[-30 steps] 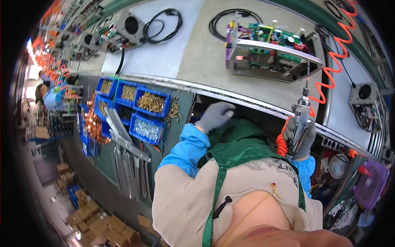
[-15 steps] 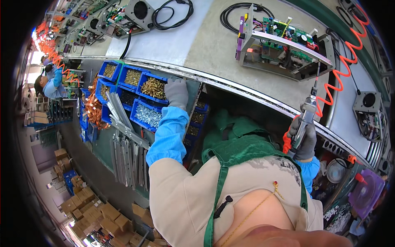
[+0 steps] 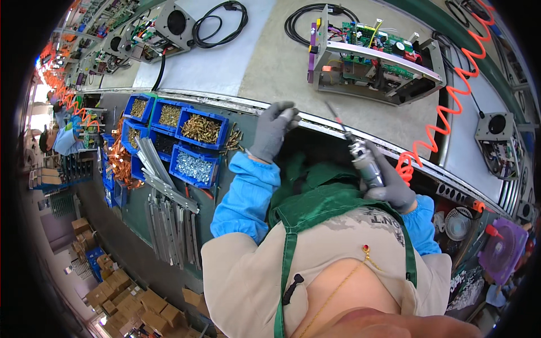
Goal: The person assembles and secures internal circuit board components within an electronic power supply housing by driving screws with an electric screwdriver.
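Observation:
My left hand (image 3: pixel 269 135), in a grey glove, is raised by the bench edge with thumb and fingers pinched together. Whatever is between the fingertips is too small to make out. A pile of brass screws (image 3: pixel 201 128) fills a blue bin to its left, and loose brass screws (image 3: pixel 233 138) lie beside that bin. In my right hand (image 3: pixel 390 183), also gloved, is an air screwdriver (image 3: pixel 366 163) on an orange coiled hose (image 3: pixel 437 132). Its bit points up and left, touching nothing. Beyond it on the bench stands an open metal-framed unit (image 3: pixel 383 59) with green circuit boards.
More blue bins stand at left, including one with silver hardware (image 3: pixel 194 164). Long metal strips (image 3: pixel 169 225) lie in front of them. A coiled black cable (image 3: pixel 225 25) and another unit (image 3: pixel 169 22) are at the back left. A co-worker (image 3: pixel 69 138) is at far left.
My left hand has left the brass screw bin and moved right, and loose screws now show beside the bin. The screwdriver has swung left, its bit away from the unit's frame.

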`<action>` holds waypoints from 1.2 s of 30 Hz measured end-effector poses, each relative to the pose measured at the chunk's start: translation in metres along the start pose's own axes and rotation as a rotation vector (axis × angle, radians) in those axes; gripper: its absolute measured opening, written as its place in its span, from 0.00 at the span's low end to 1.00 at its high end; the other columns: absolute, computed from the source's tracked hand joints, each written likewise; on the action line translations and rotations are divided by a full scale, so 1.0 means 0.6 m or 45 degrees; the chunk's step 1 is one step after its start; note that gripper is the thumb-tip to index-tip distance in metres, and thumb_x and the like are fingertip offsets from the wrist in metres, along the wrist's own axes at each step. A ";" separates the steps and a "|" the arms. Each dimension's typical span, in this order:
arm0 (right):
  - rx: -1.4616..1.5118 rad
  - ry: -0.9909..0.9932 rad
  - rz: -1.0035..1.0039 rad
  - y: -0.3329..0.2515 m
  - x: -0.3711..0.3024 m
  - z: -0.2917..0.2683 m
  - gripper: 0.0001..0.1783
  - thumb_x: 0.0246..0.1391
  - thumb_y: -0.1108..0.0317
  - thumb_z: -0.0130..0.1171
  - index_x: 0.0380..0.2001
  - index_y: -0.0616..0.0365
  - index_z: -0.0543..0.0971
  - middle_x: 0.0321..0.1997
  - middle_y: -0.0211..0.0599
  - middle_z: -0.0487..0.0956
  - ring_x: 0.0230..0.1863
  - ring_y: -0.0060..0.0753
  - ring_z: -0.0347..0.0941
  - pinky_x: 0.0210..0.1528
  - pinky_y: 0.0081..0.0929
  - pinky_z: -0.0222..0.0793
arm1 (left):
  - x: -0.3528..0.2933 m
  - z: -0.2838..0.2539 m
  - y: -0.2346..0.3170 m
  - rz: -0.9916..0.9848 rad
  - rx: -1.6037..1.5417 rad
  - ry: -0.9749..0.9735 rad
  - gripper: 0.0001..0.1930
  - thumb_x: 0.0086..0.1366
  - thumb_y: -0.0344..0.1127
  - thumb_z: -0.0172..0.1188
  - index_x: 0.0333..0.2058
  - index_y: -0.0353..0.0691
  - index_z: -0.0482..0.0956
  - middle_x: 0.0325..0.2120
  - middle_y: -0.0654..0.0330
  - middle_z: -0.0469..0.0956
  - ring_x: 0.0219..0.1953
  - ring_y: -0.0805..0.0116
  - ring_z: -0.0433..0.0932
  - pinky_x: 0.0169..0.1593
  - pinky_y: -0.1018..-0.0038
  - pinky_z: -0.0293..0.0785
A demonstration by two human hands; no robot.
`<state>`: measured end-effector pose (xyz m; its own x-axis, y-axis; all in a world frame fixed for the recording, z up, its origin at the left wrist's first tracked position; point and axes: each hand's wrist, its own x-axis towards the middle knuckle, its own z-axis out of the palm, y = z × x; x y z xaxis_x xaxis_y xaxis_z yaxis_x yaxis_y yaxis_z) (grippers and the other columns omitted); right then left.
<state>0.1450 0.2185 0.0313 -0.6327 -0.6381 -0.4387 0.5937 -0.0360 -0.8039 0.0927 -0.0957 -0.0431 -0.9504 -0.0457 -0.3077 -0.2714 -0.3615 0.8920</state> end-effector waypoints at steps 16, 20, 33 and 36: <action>-0.522 0.030 0.003 0.005 0.034 0.015 0.59 0.35 0.58 0.70 0.69 0.49 0.48 0.54 0.39 0.70 0.49 0.30 0.67 0.53 0.26 0.60 | 0.022 0.043 0.055 -0.128 0.310 -0.130 0.15 0.70 0.42 0.49 0.39 0.35 0.76 0.23 0.69 0.69 0.21 0.84 0.64 0.23 0.87 0.59; -0.355 -0.053 0.083 0.000 0.036 0.022 0.60 0.34 0.59 0.70 0.69 0.50 0.48 0.54 0.38 0.69 0.45 0.29 0.68 0.51 0.25 0.62 | 0.029 0.028 0.081 -0.160 0.644 -0.268 0.15 0.69 0.43 0.49 0.36 0.37 0.78 0.23 0.69 0.71 0.22 0.84 0.66 0.24 0.86 0.60; -0.127 -0.256 0.208 -0.004 0.102 0.060 0.62 0.30 0.59 0.70 0.68 0.54 0.47 0.35 0.37 0.71 0.24 0.25 0.69 0.25 0.22 0.66 | -0.062 -0.043 0.026 0.286 0.246 0.202 0.18 0.69 0.41 0.47 0.49 0.35 0.75 0.34 0.63 0.75 0.28 0.76 0.71 0.28 0.79 0.68; -0.086 -0.234 0.251 -0.004 0.110 0.064 0.60 0.30 0.61 0.68 0.68 0.55 0.48 0.30 0.39 0.72 0.21 0.26 0.69 0.23 0.23 0.66 | -0.123 -0.160 0.050 0.693 1.189 1.187 0.11 0.60 0.37 0.58 0.40 0.43 0.79 0.34 0.54 0.79 0.37 0.59 0.77 0.40 0.64 0.73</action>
<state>0.1210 0.1470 0.0199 -0.4039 -0.7566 -0.5143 0.6578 0.1504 -0.7380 0.1695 -0.1928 -0.0253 -0.6203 -0.6952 0.3631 -0.2584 0.6182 0.7423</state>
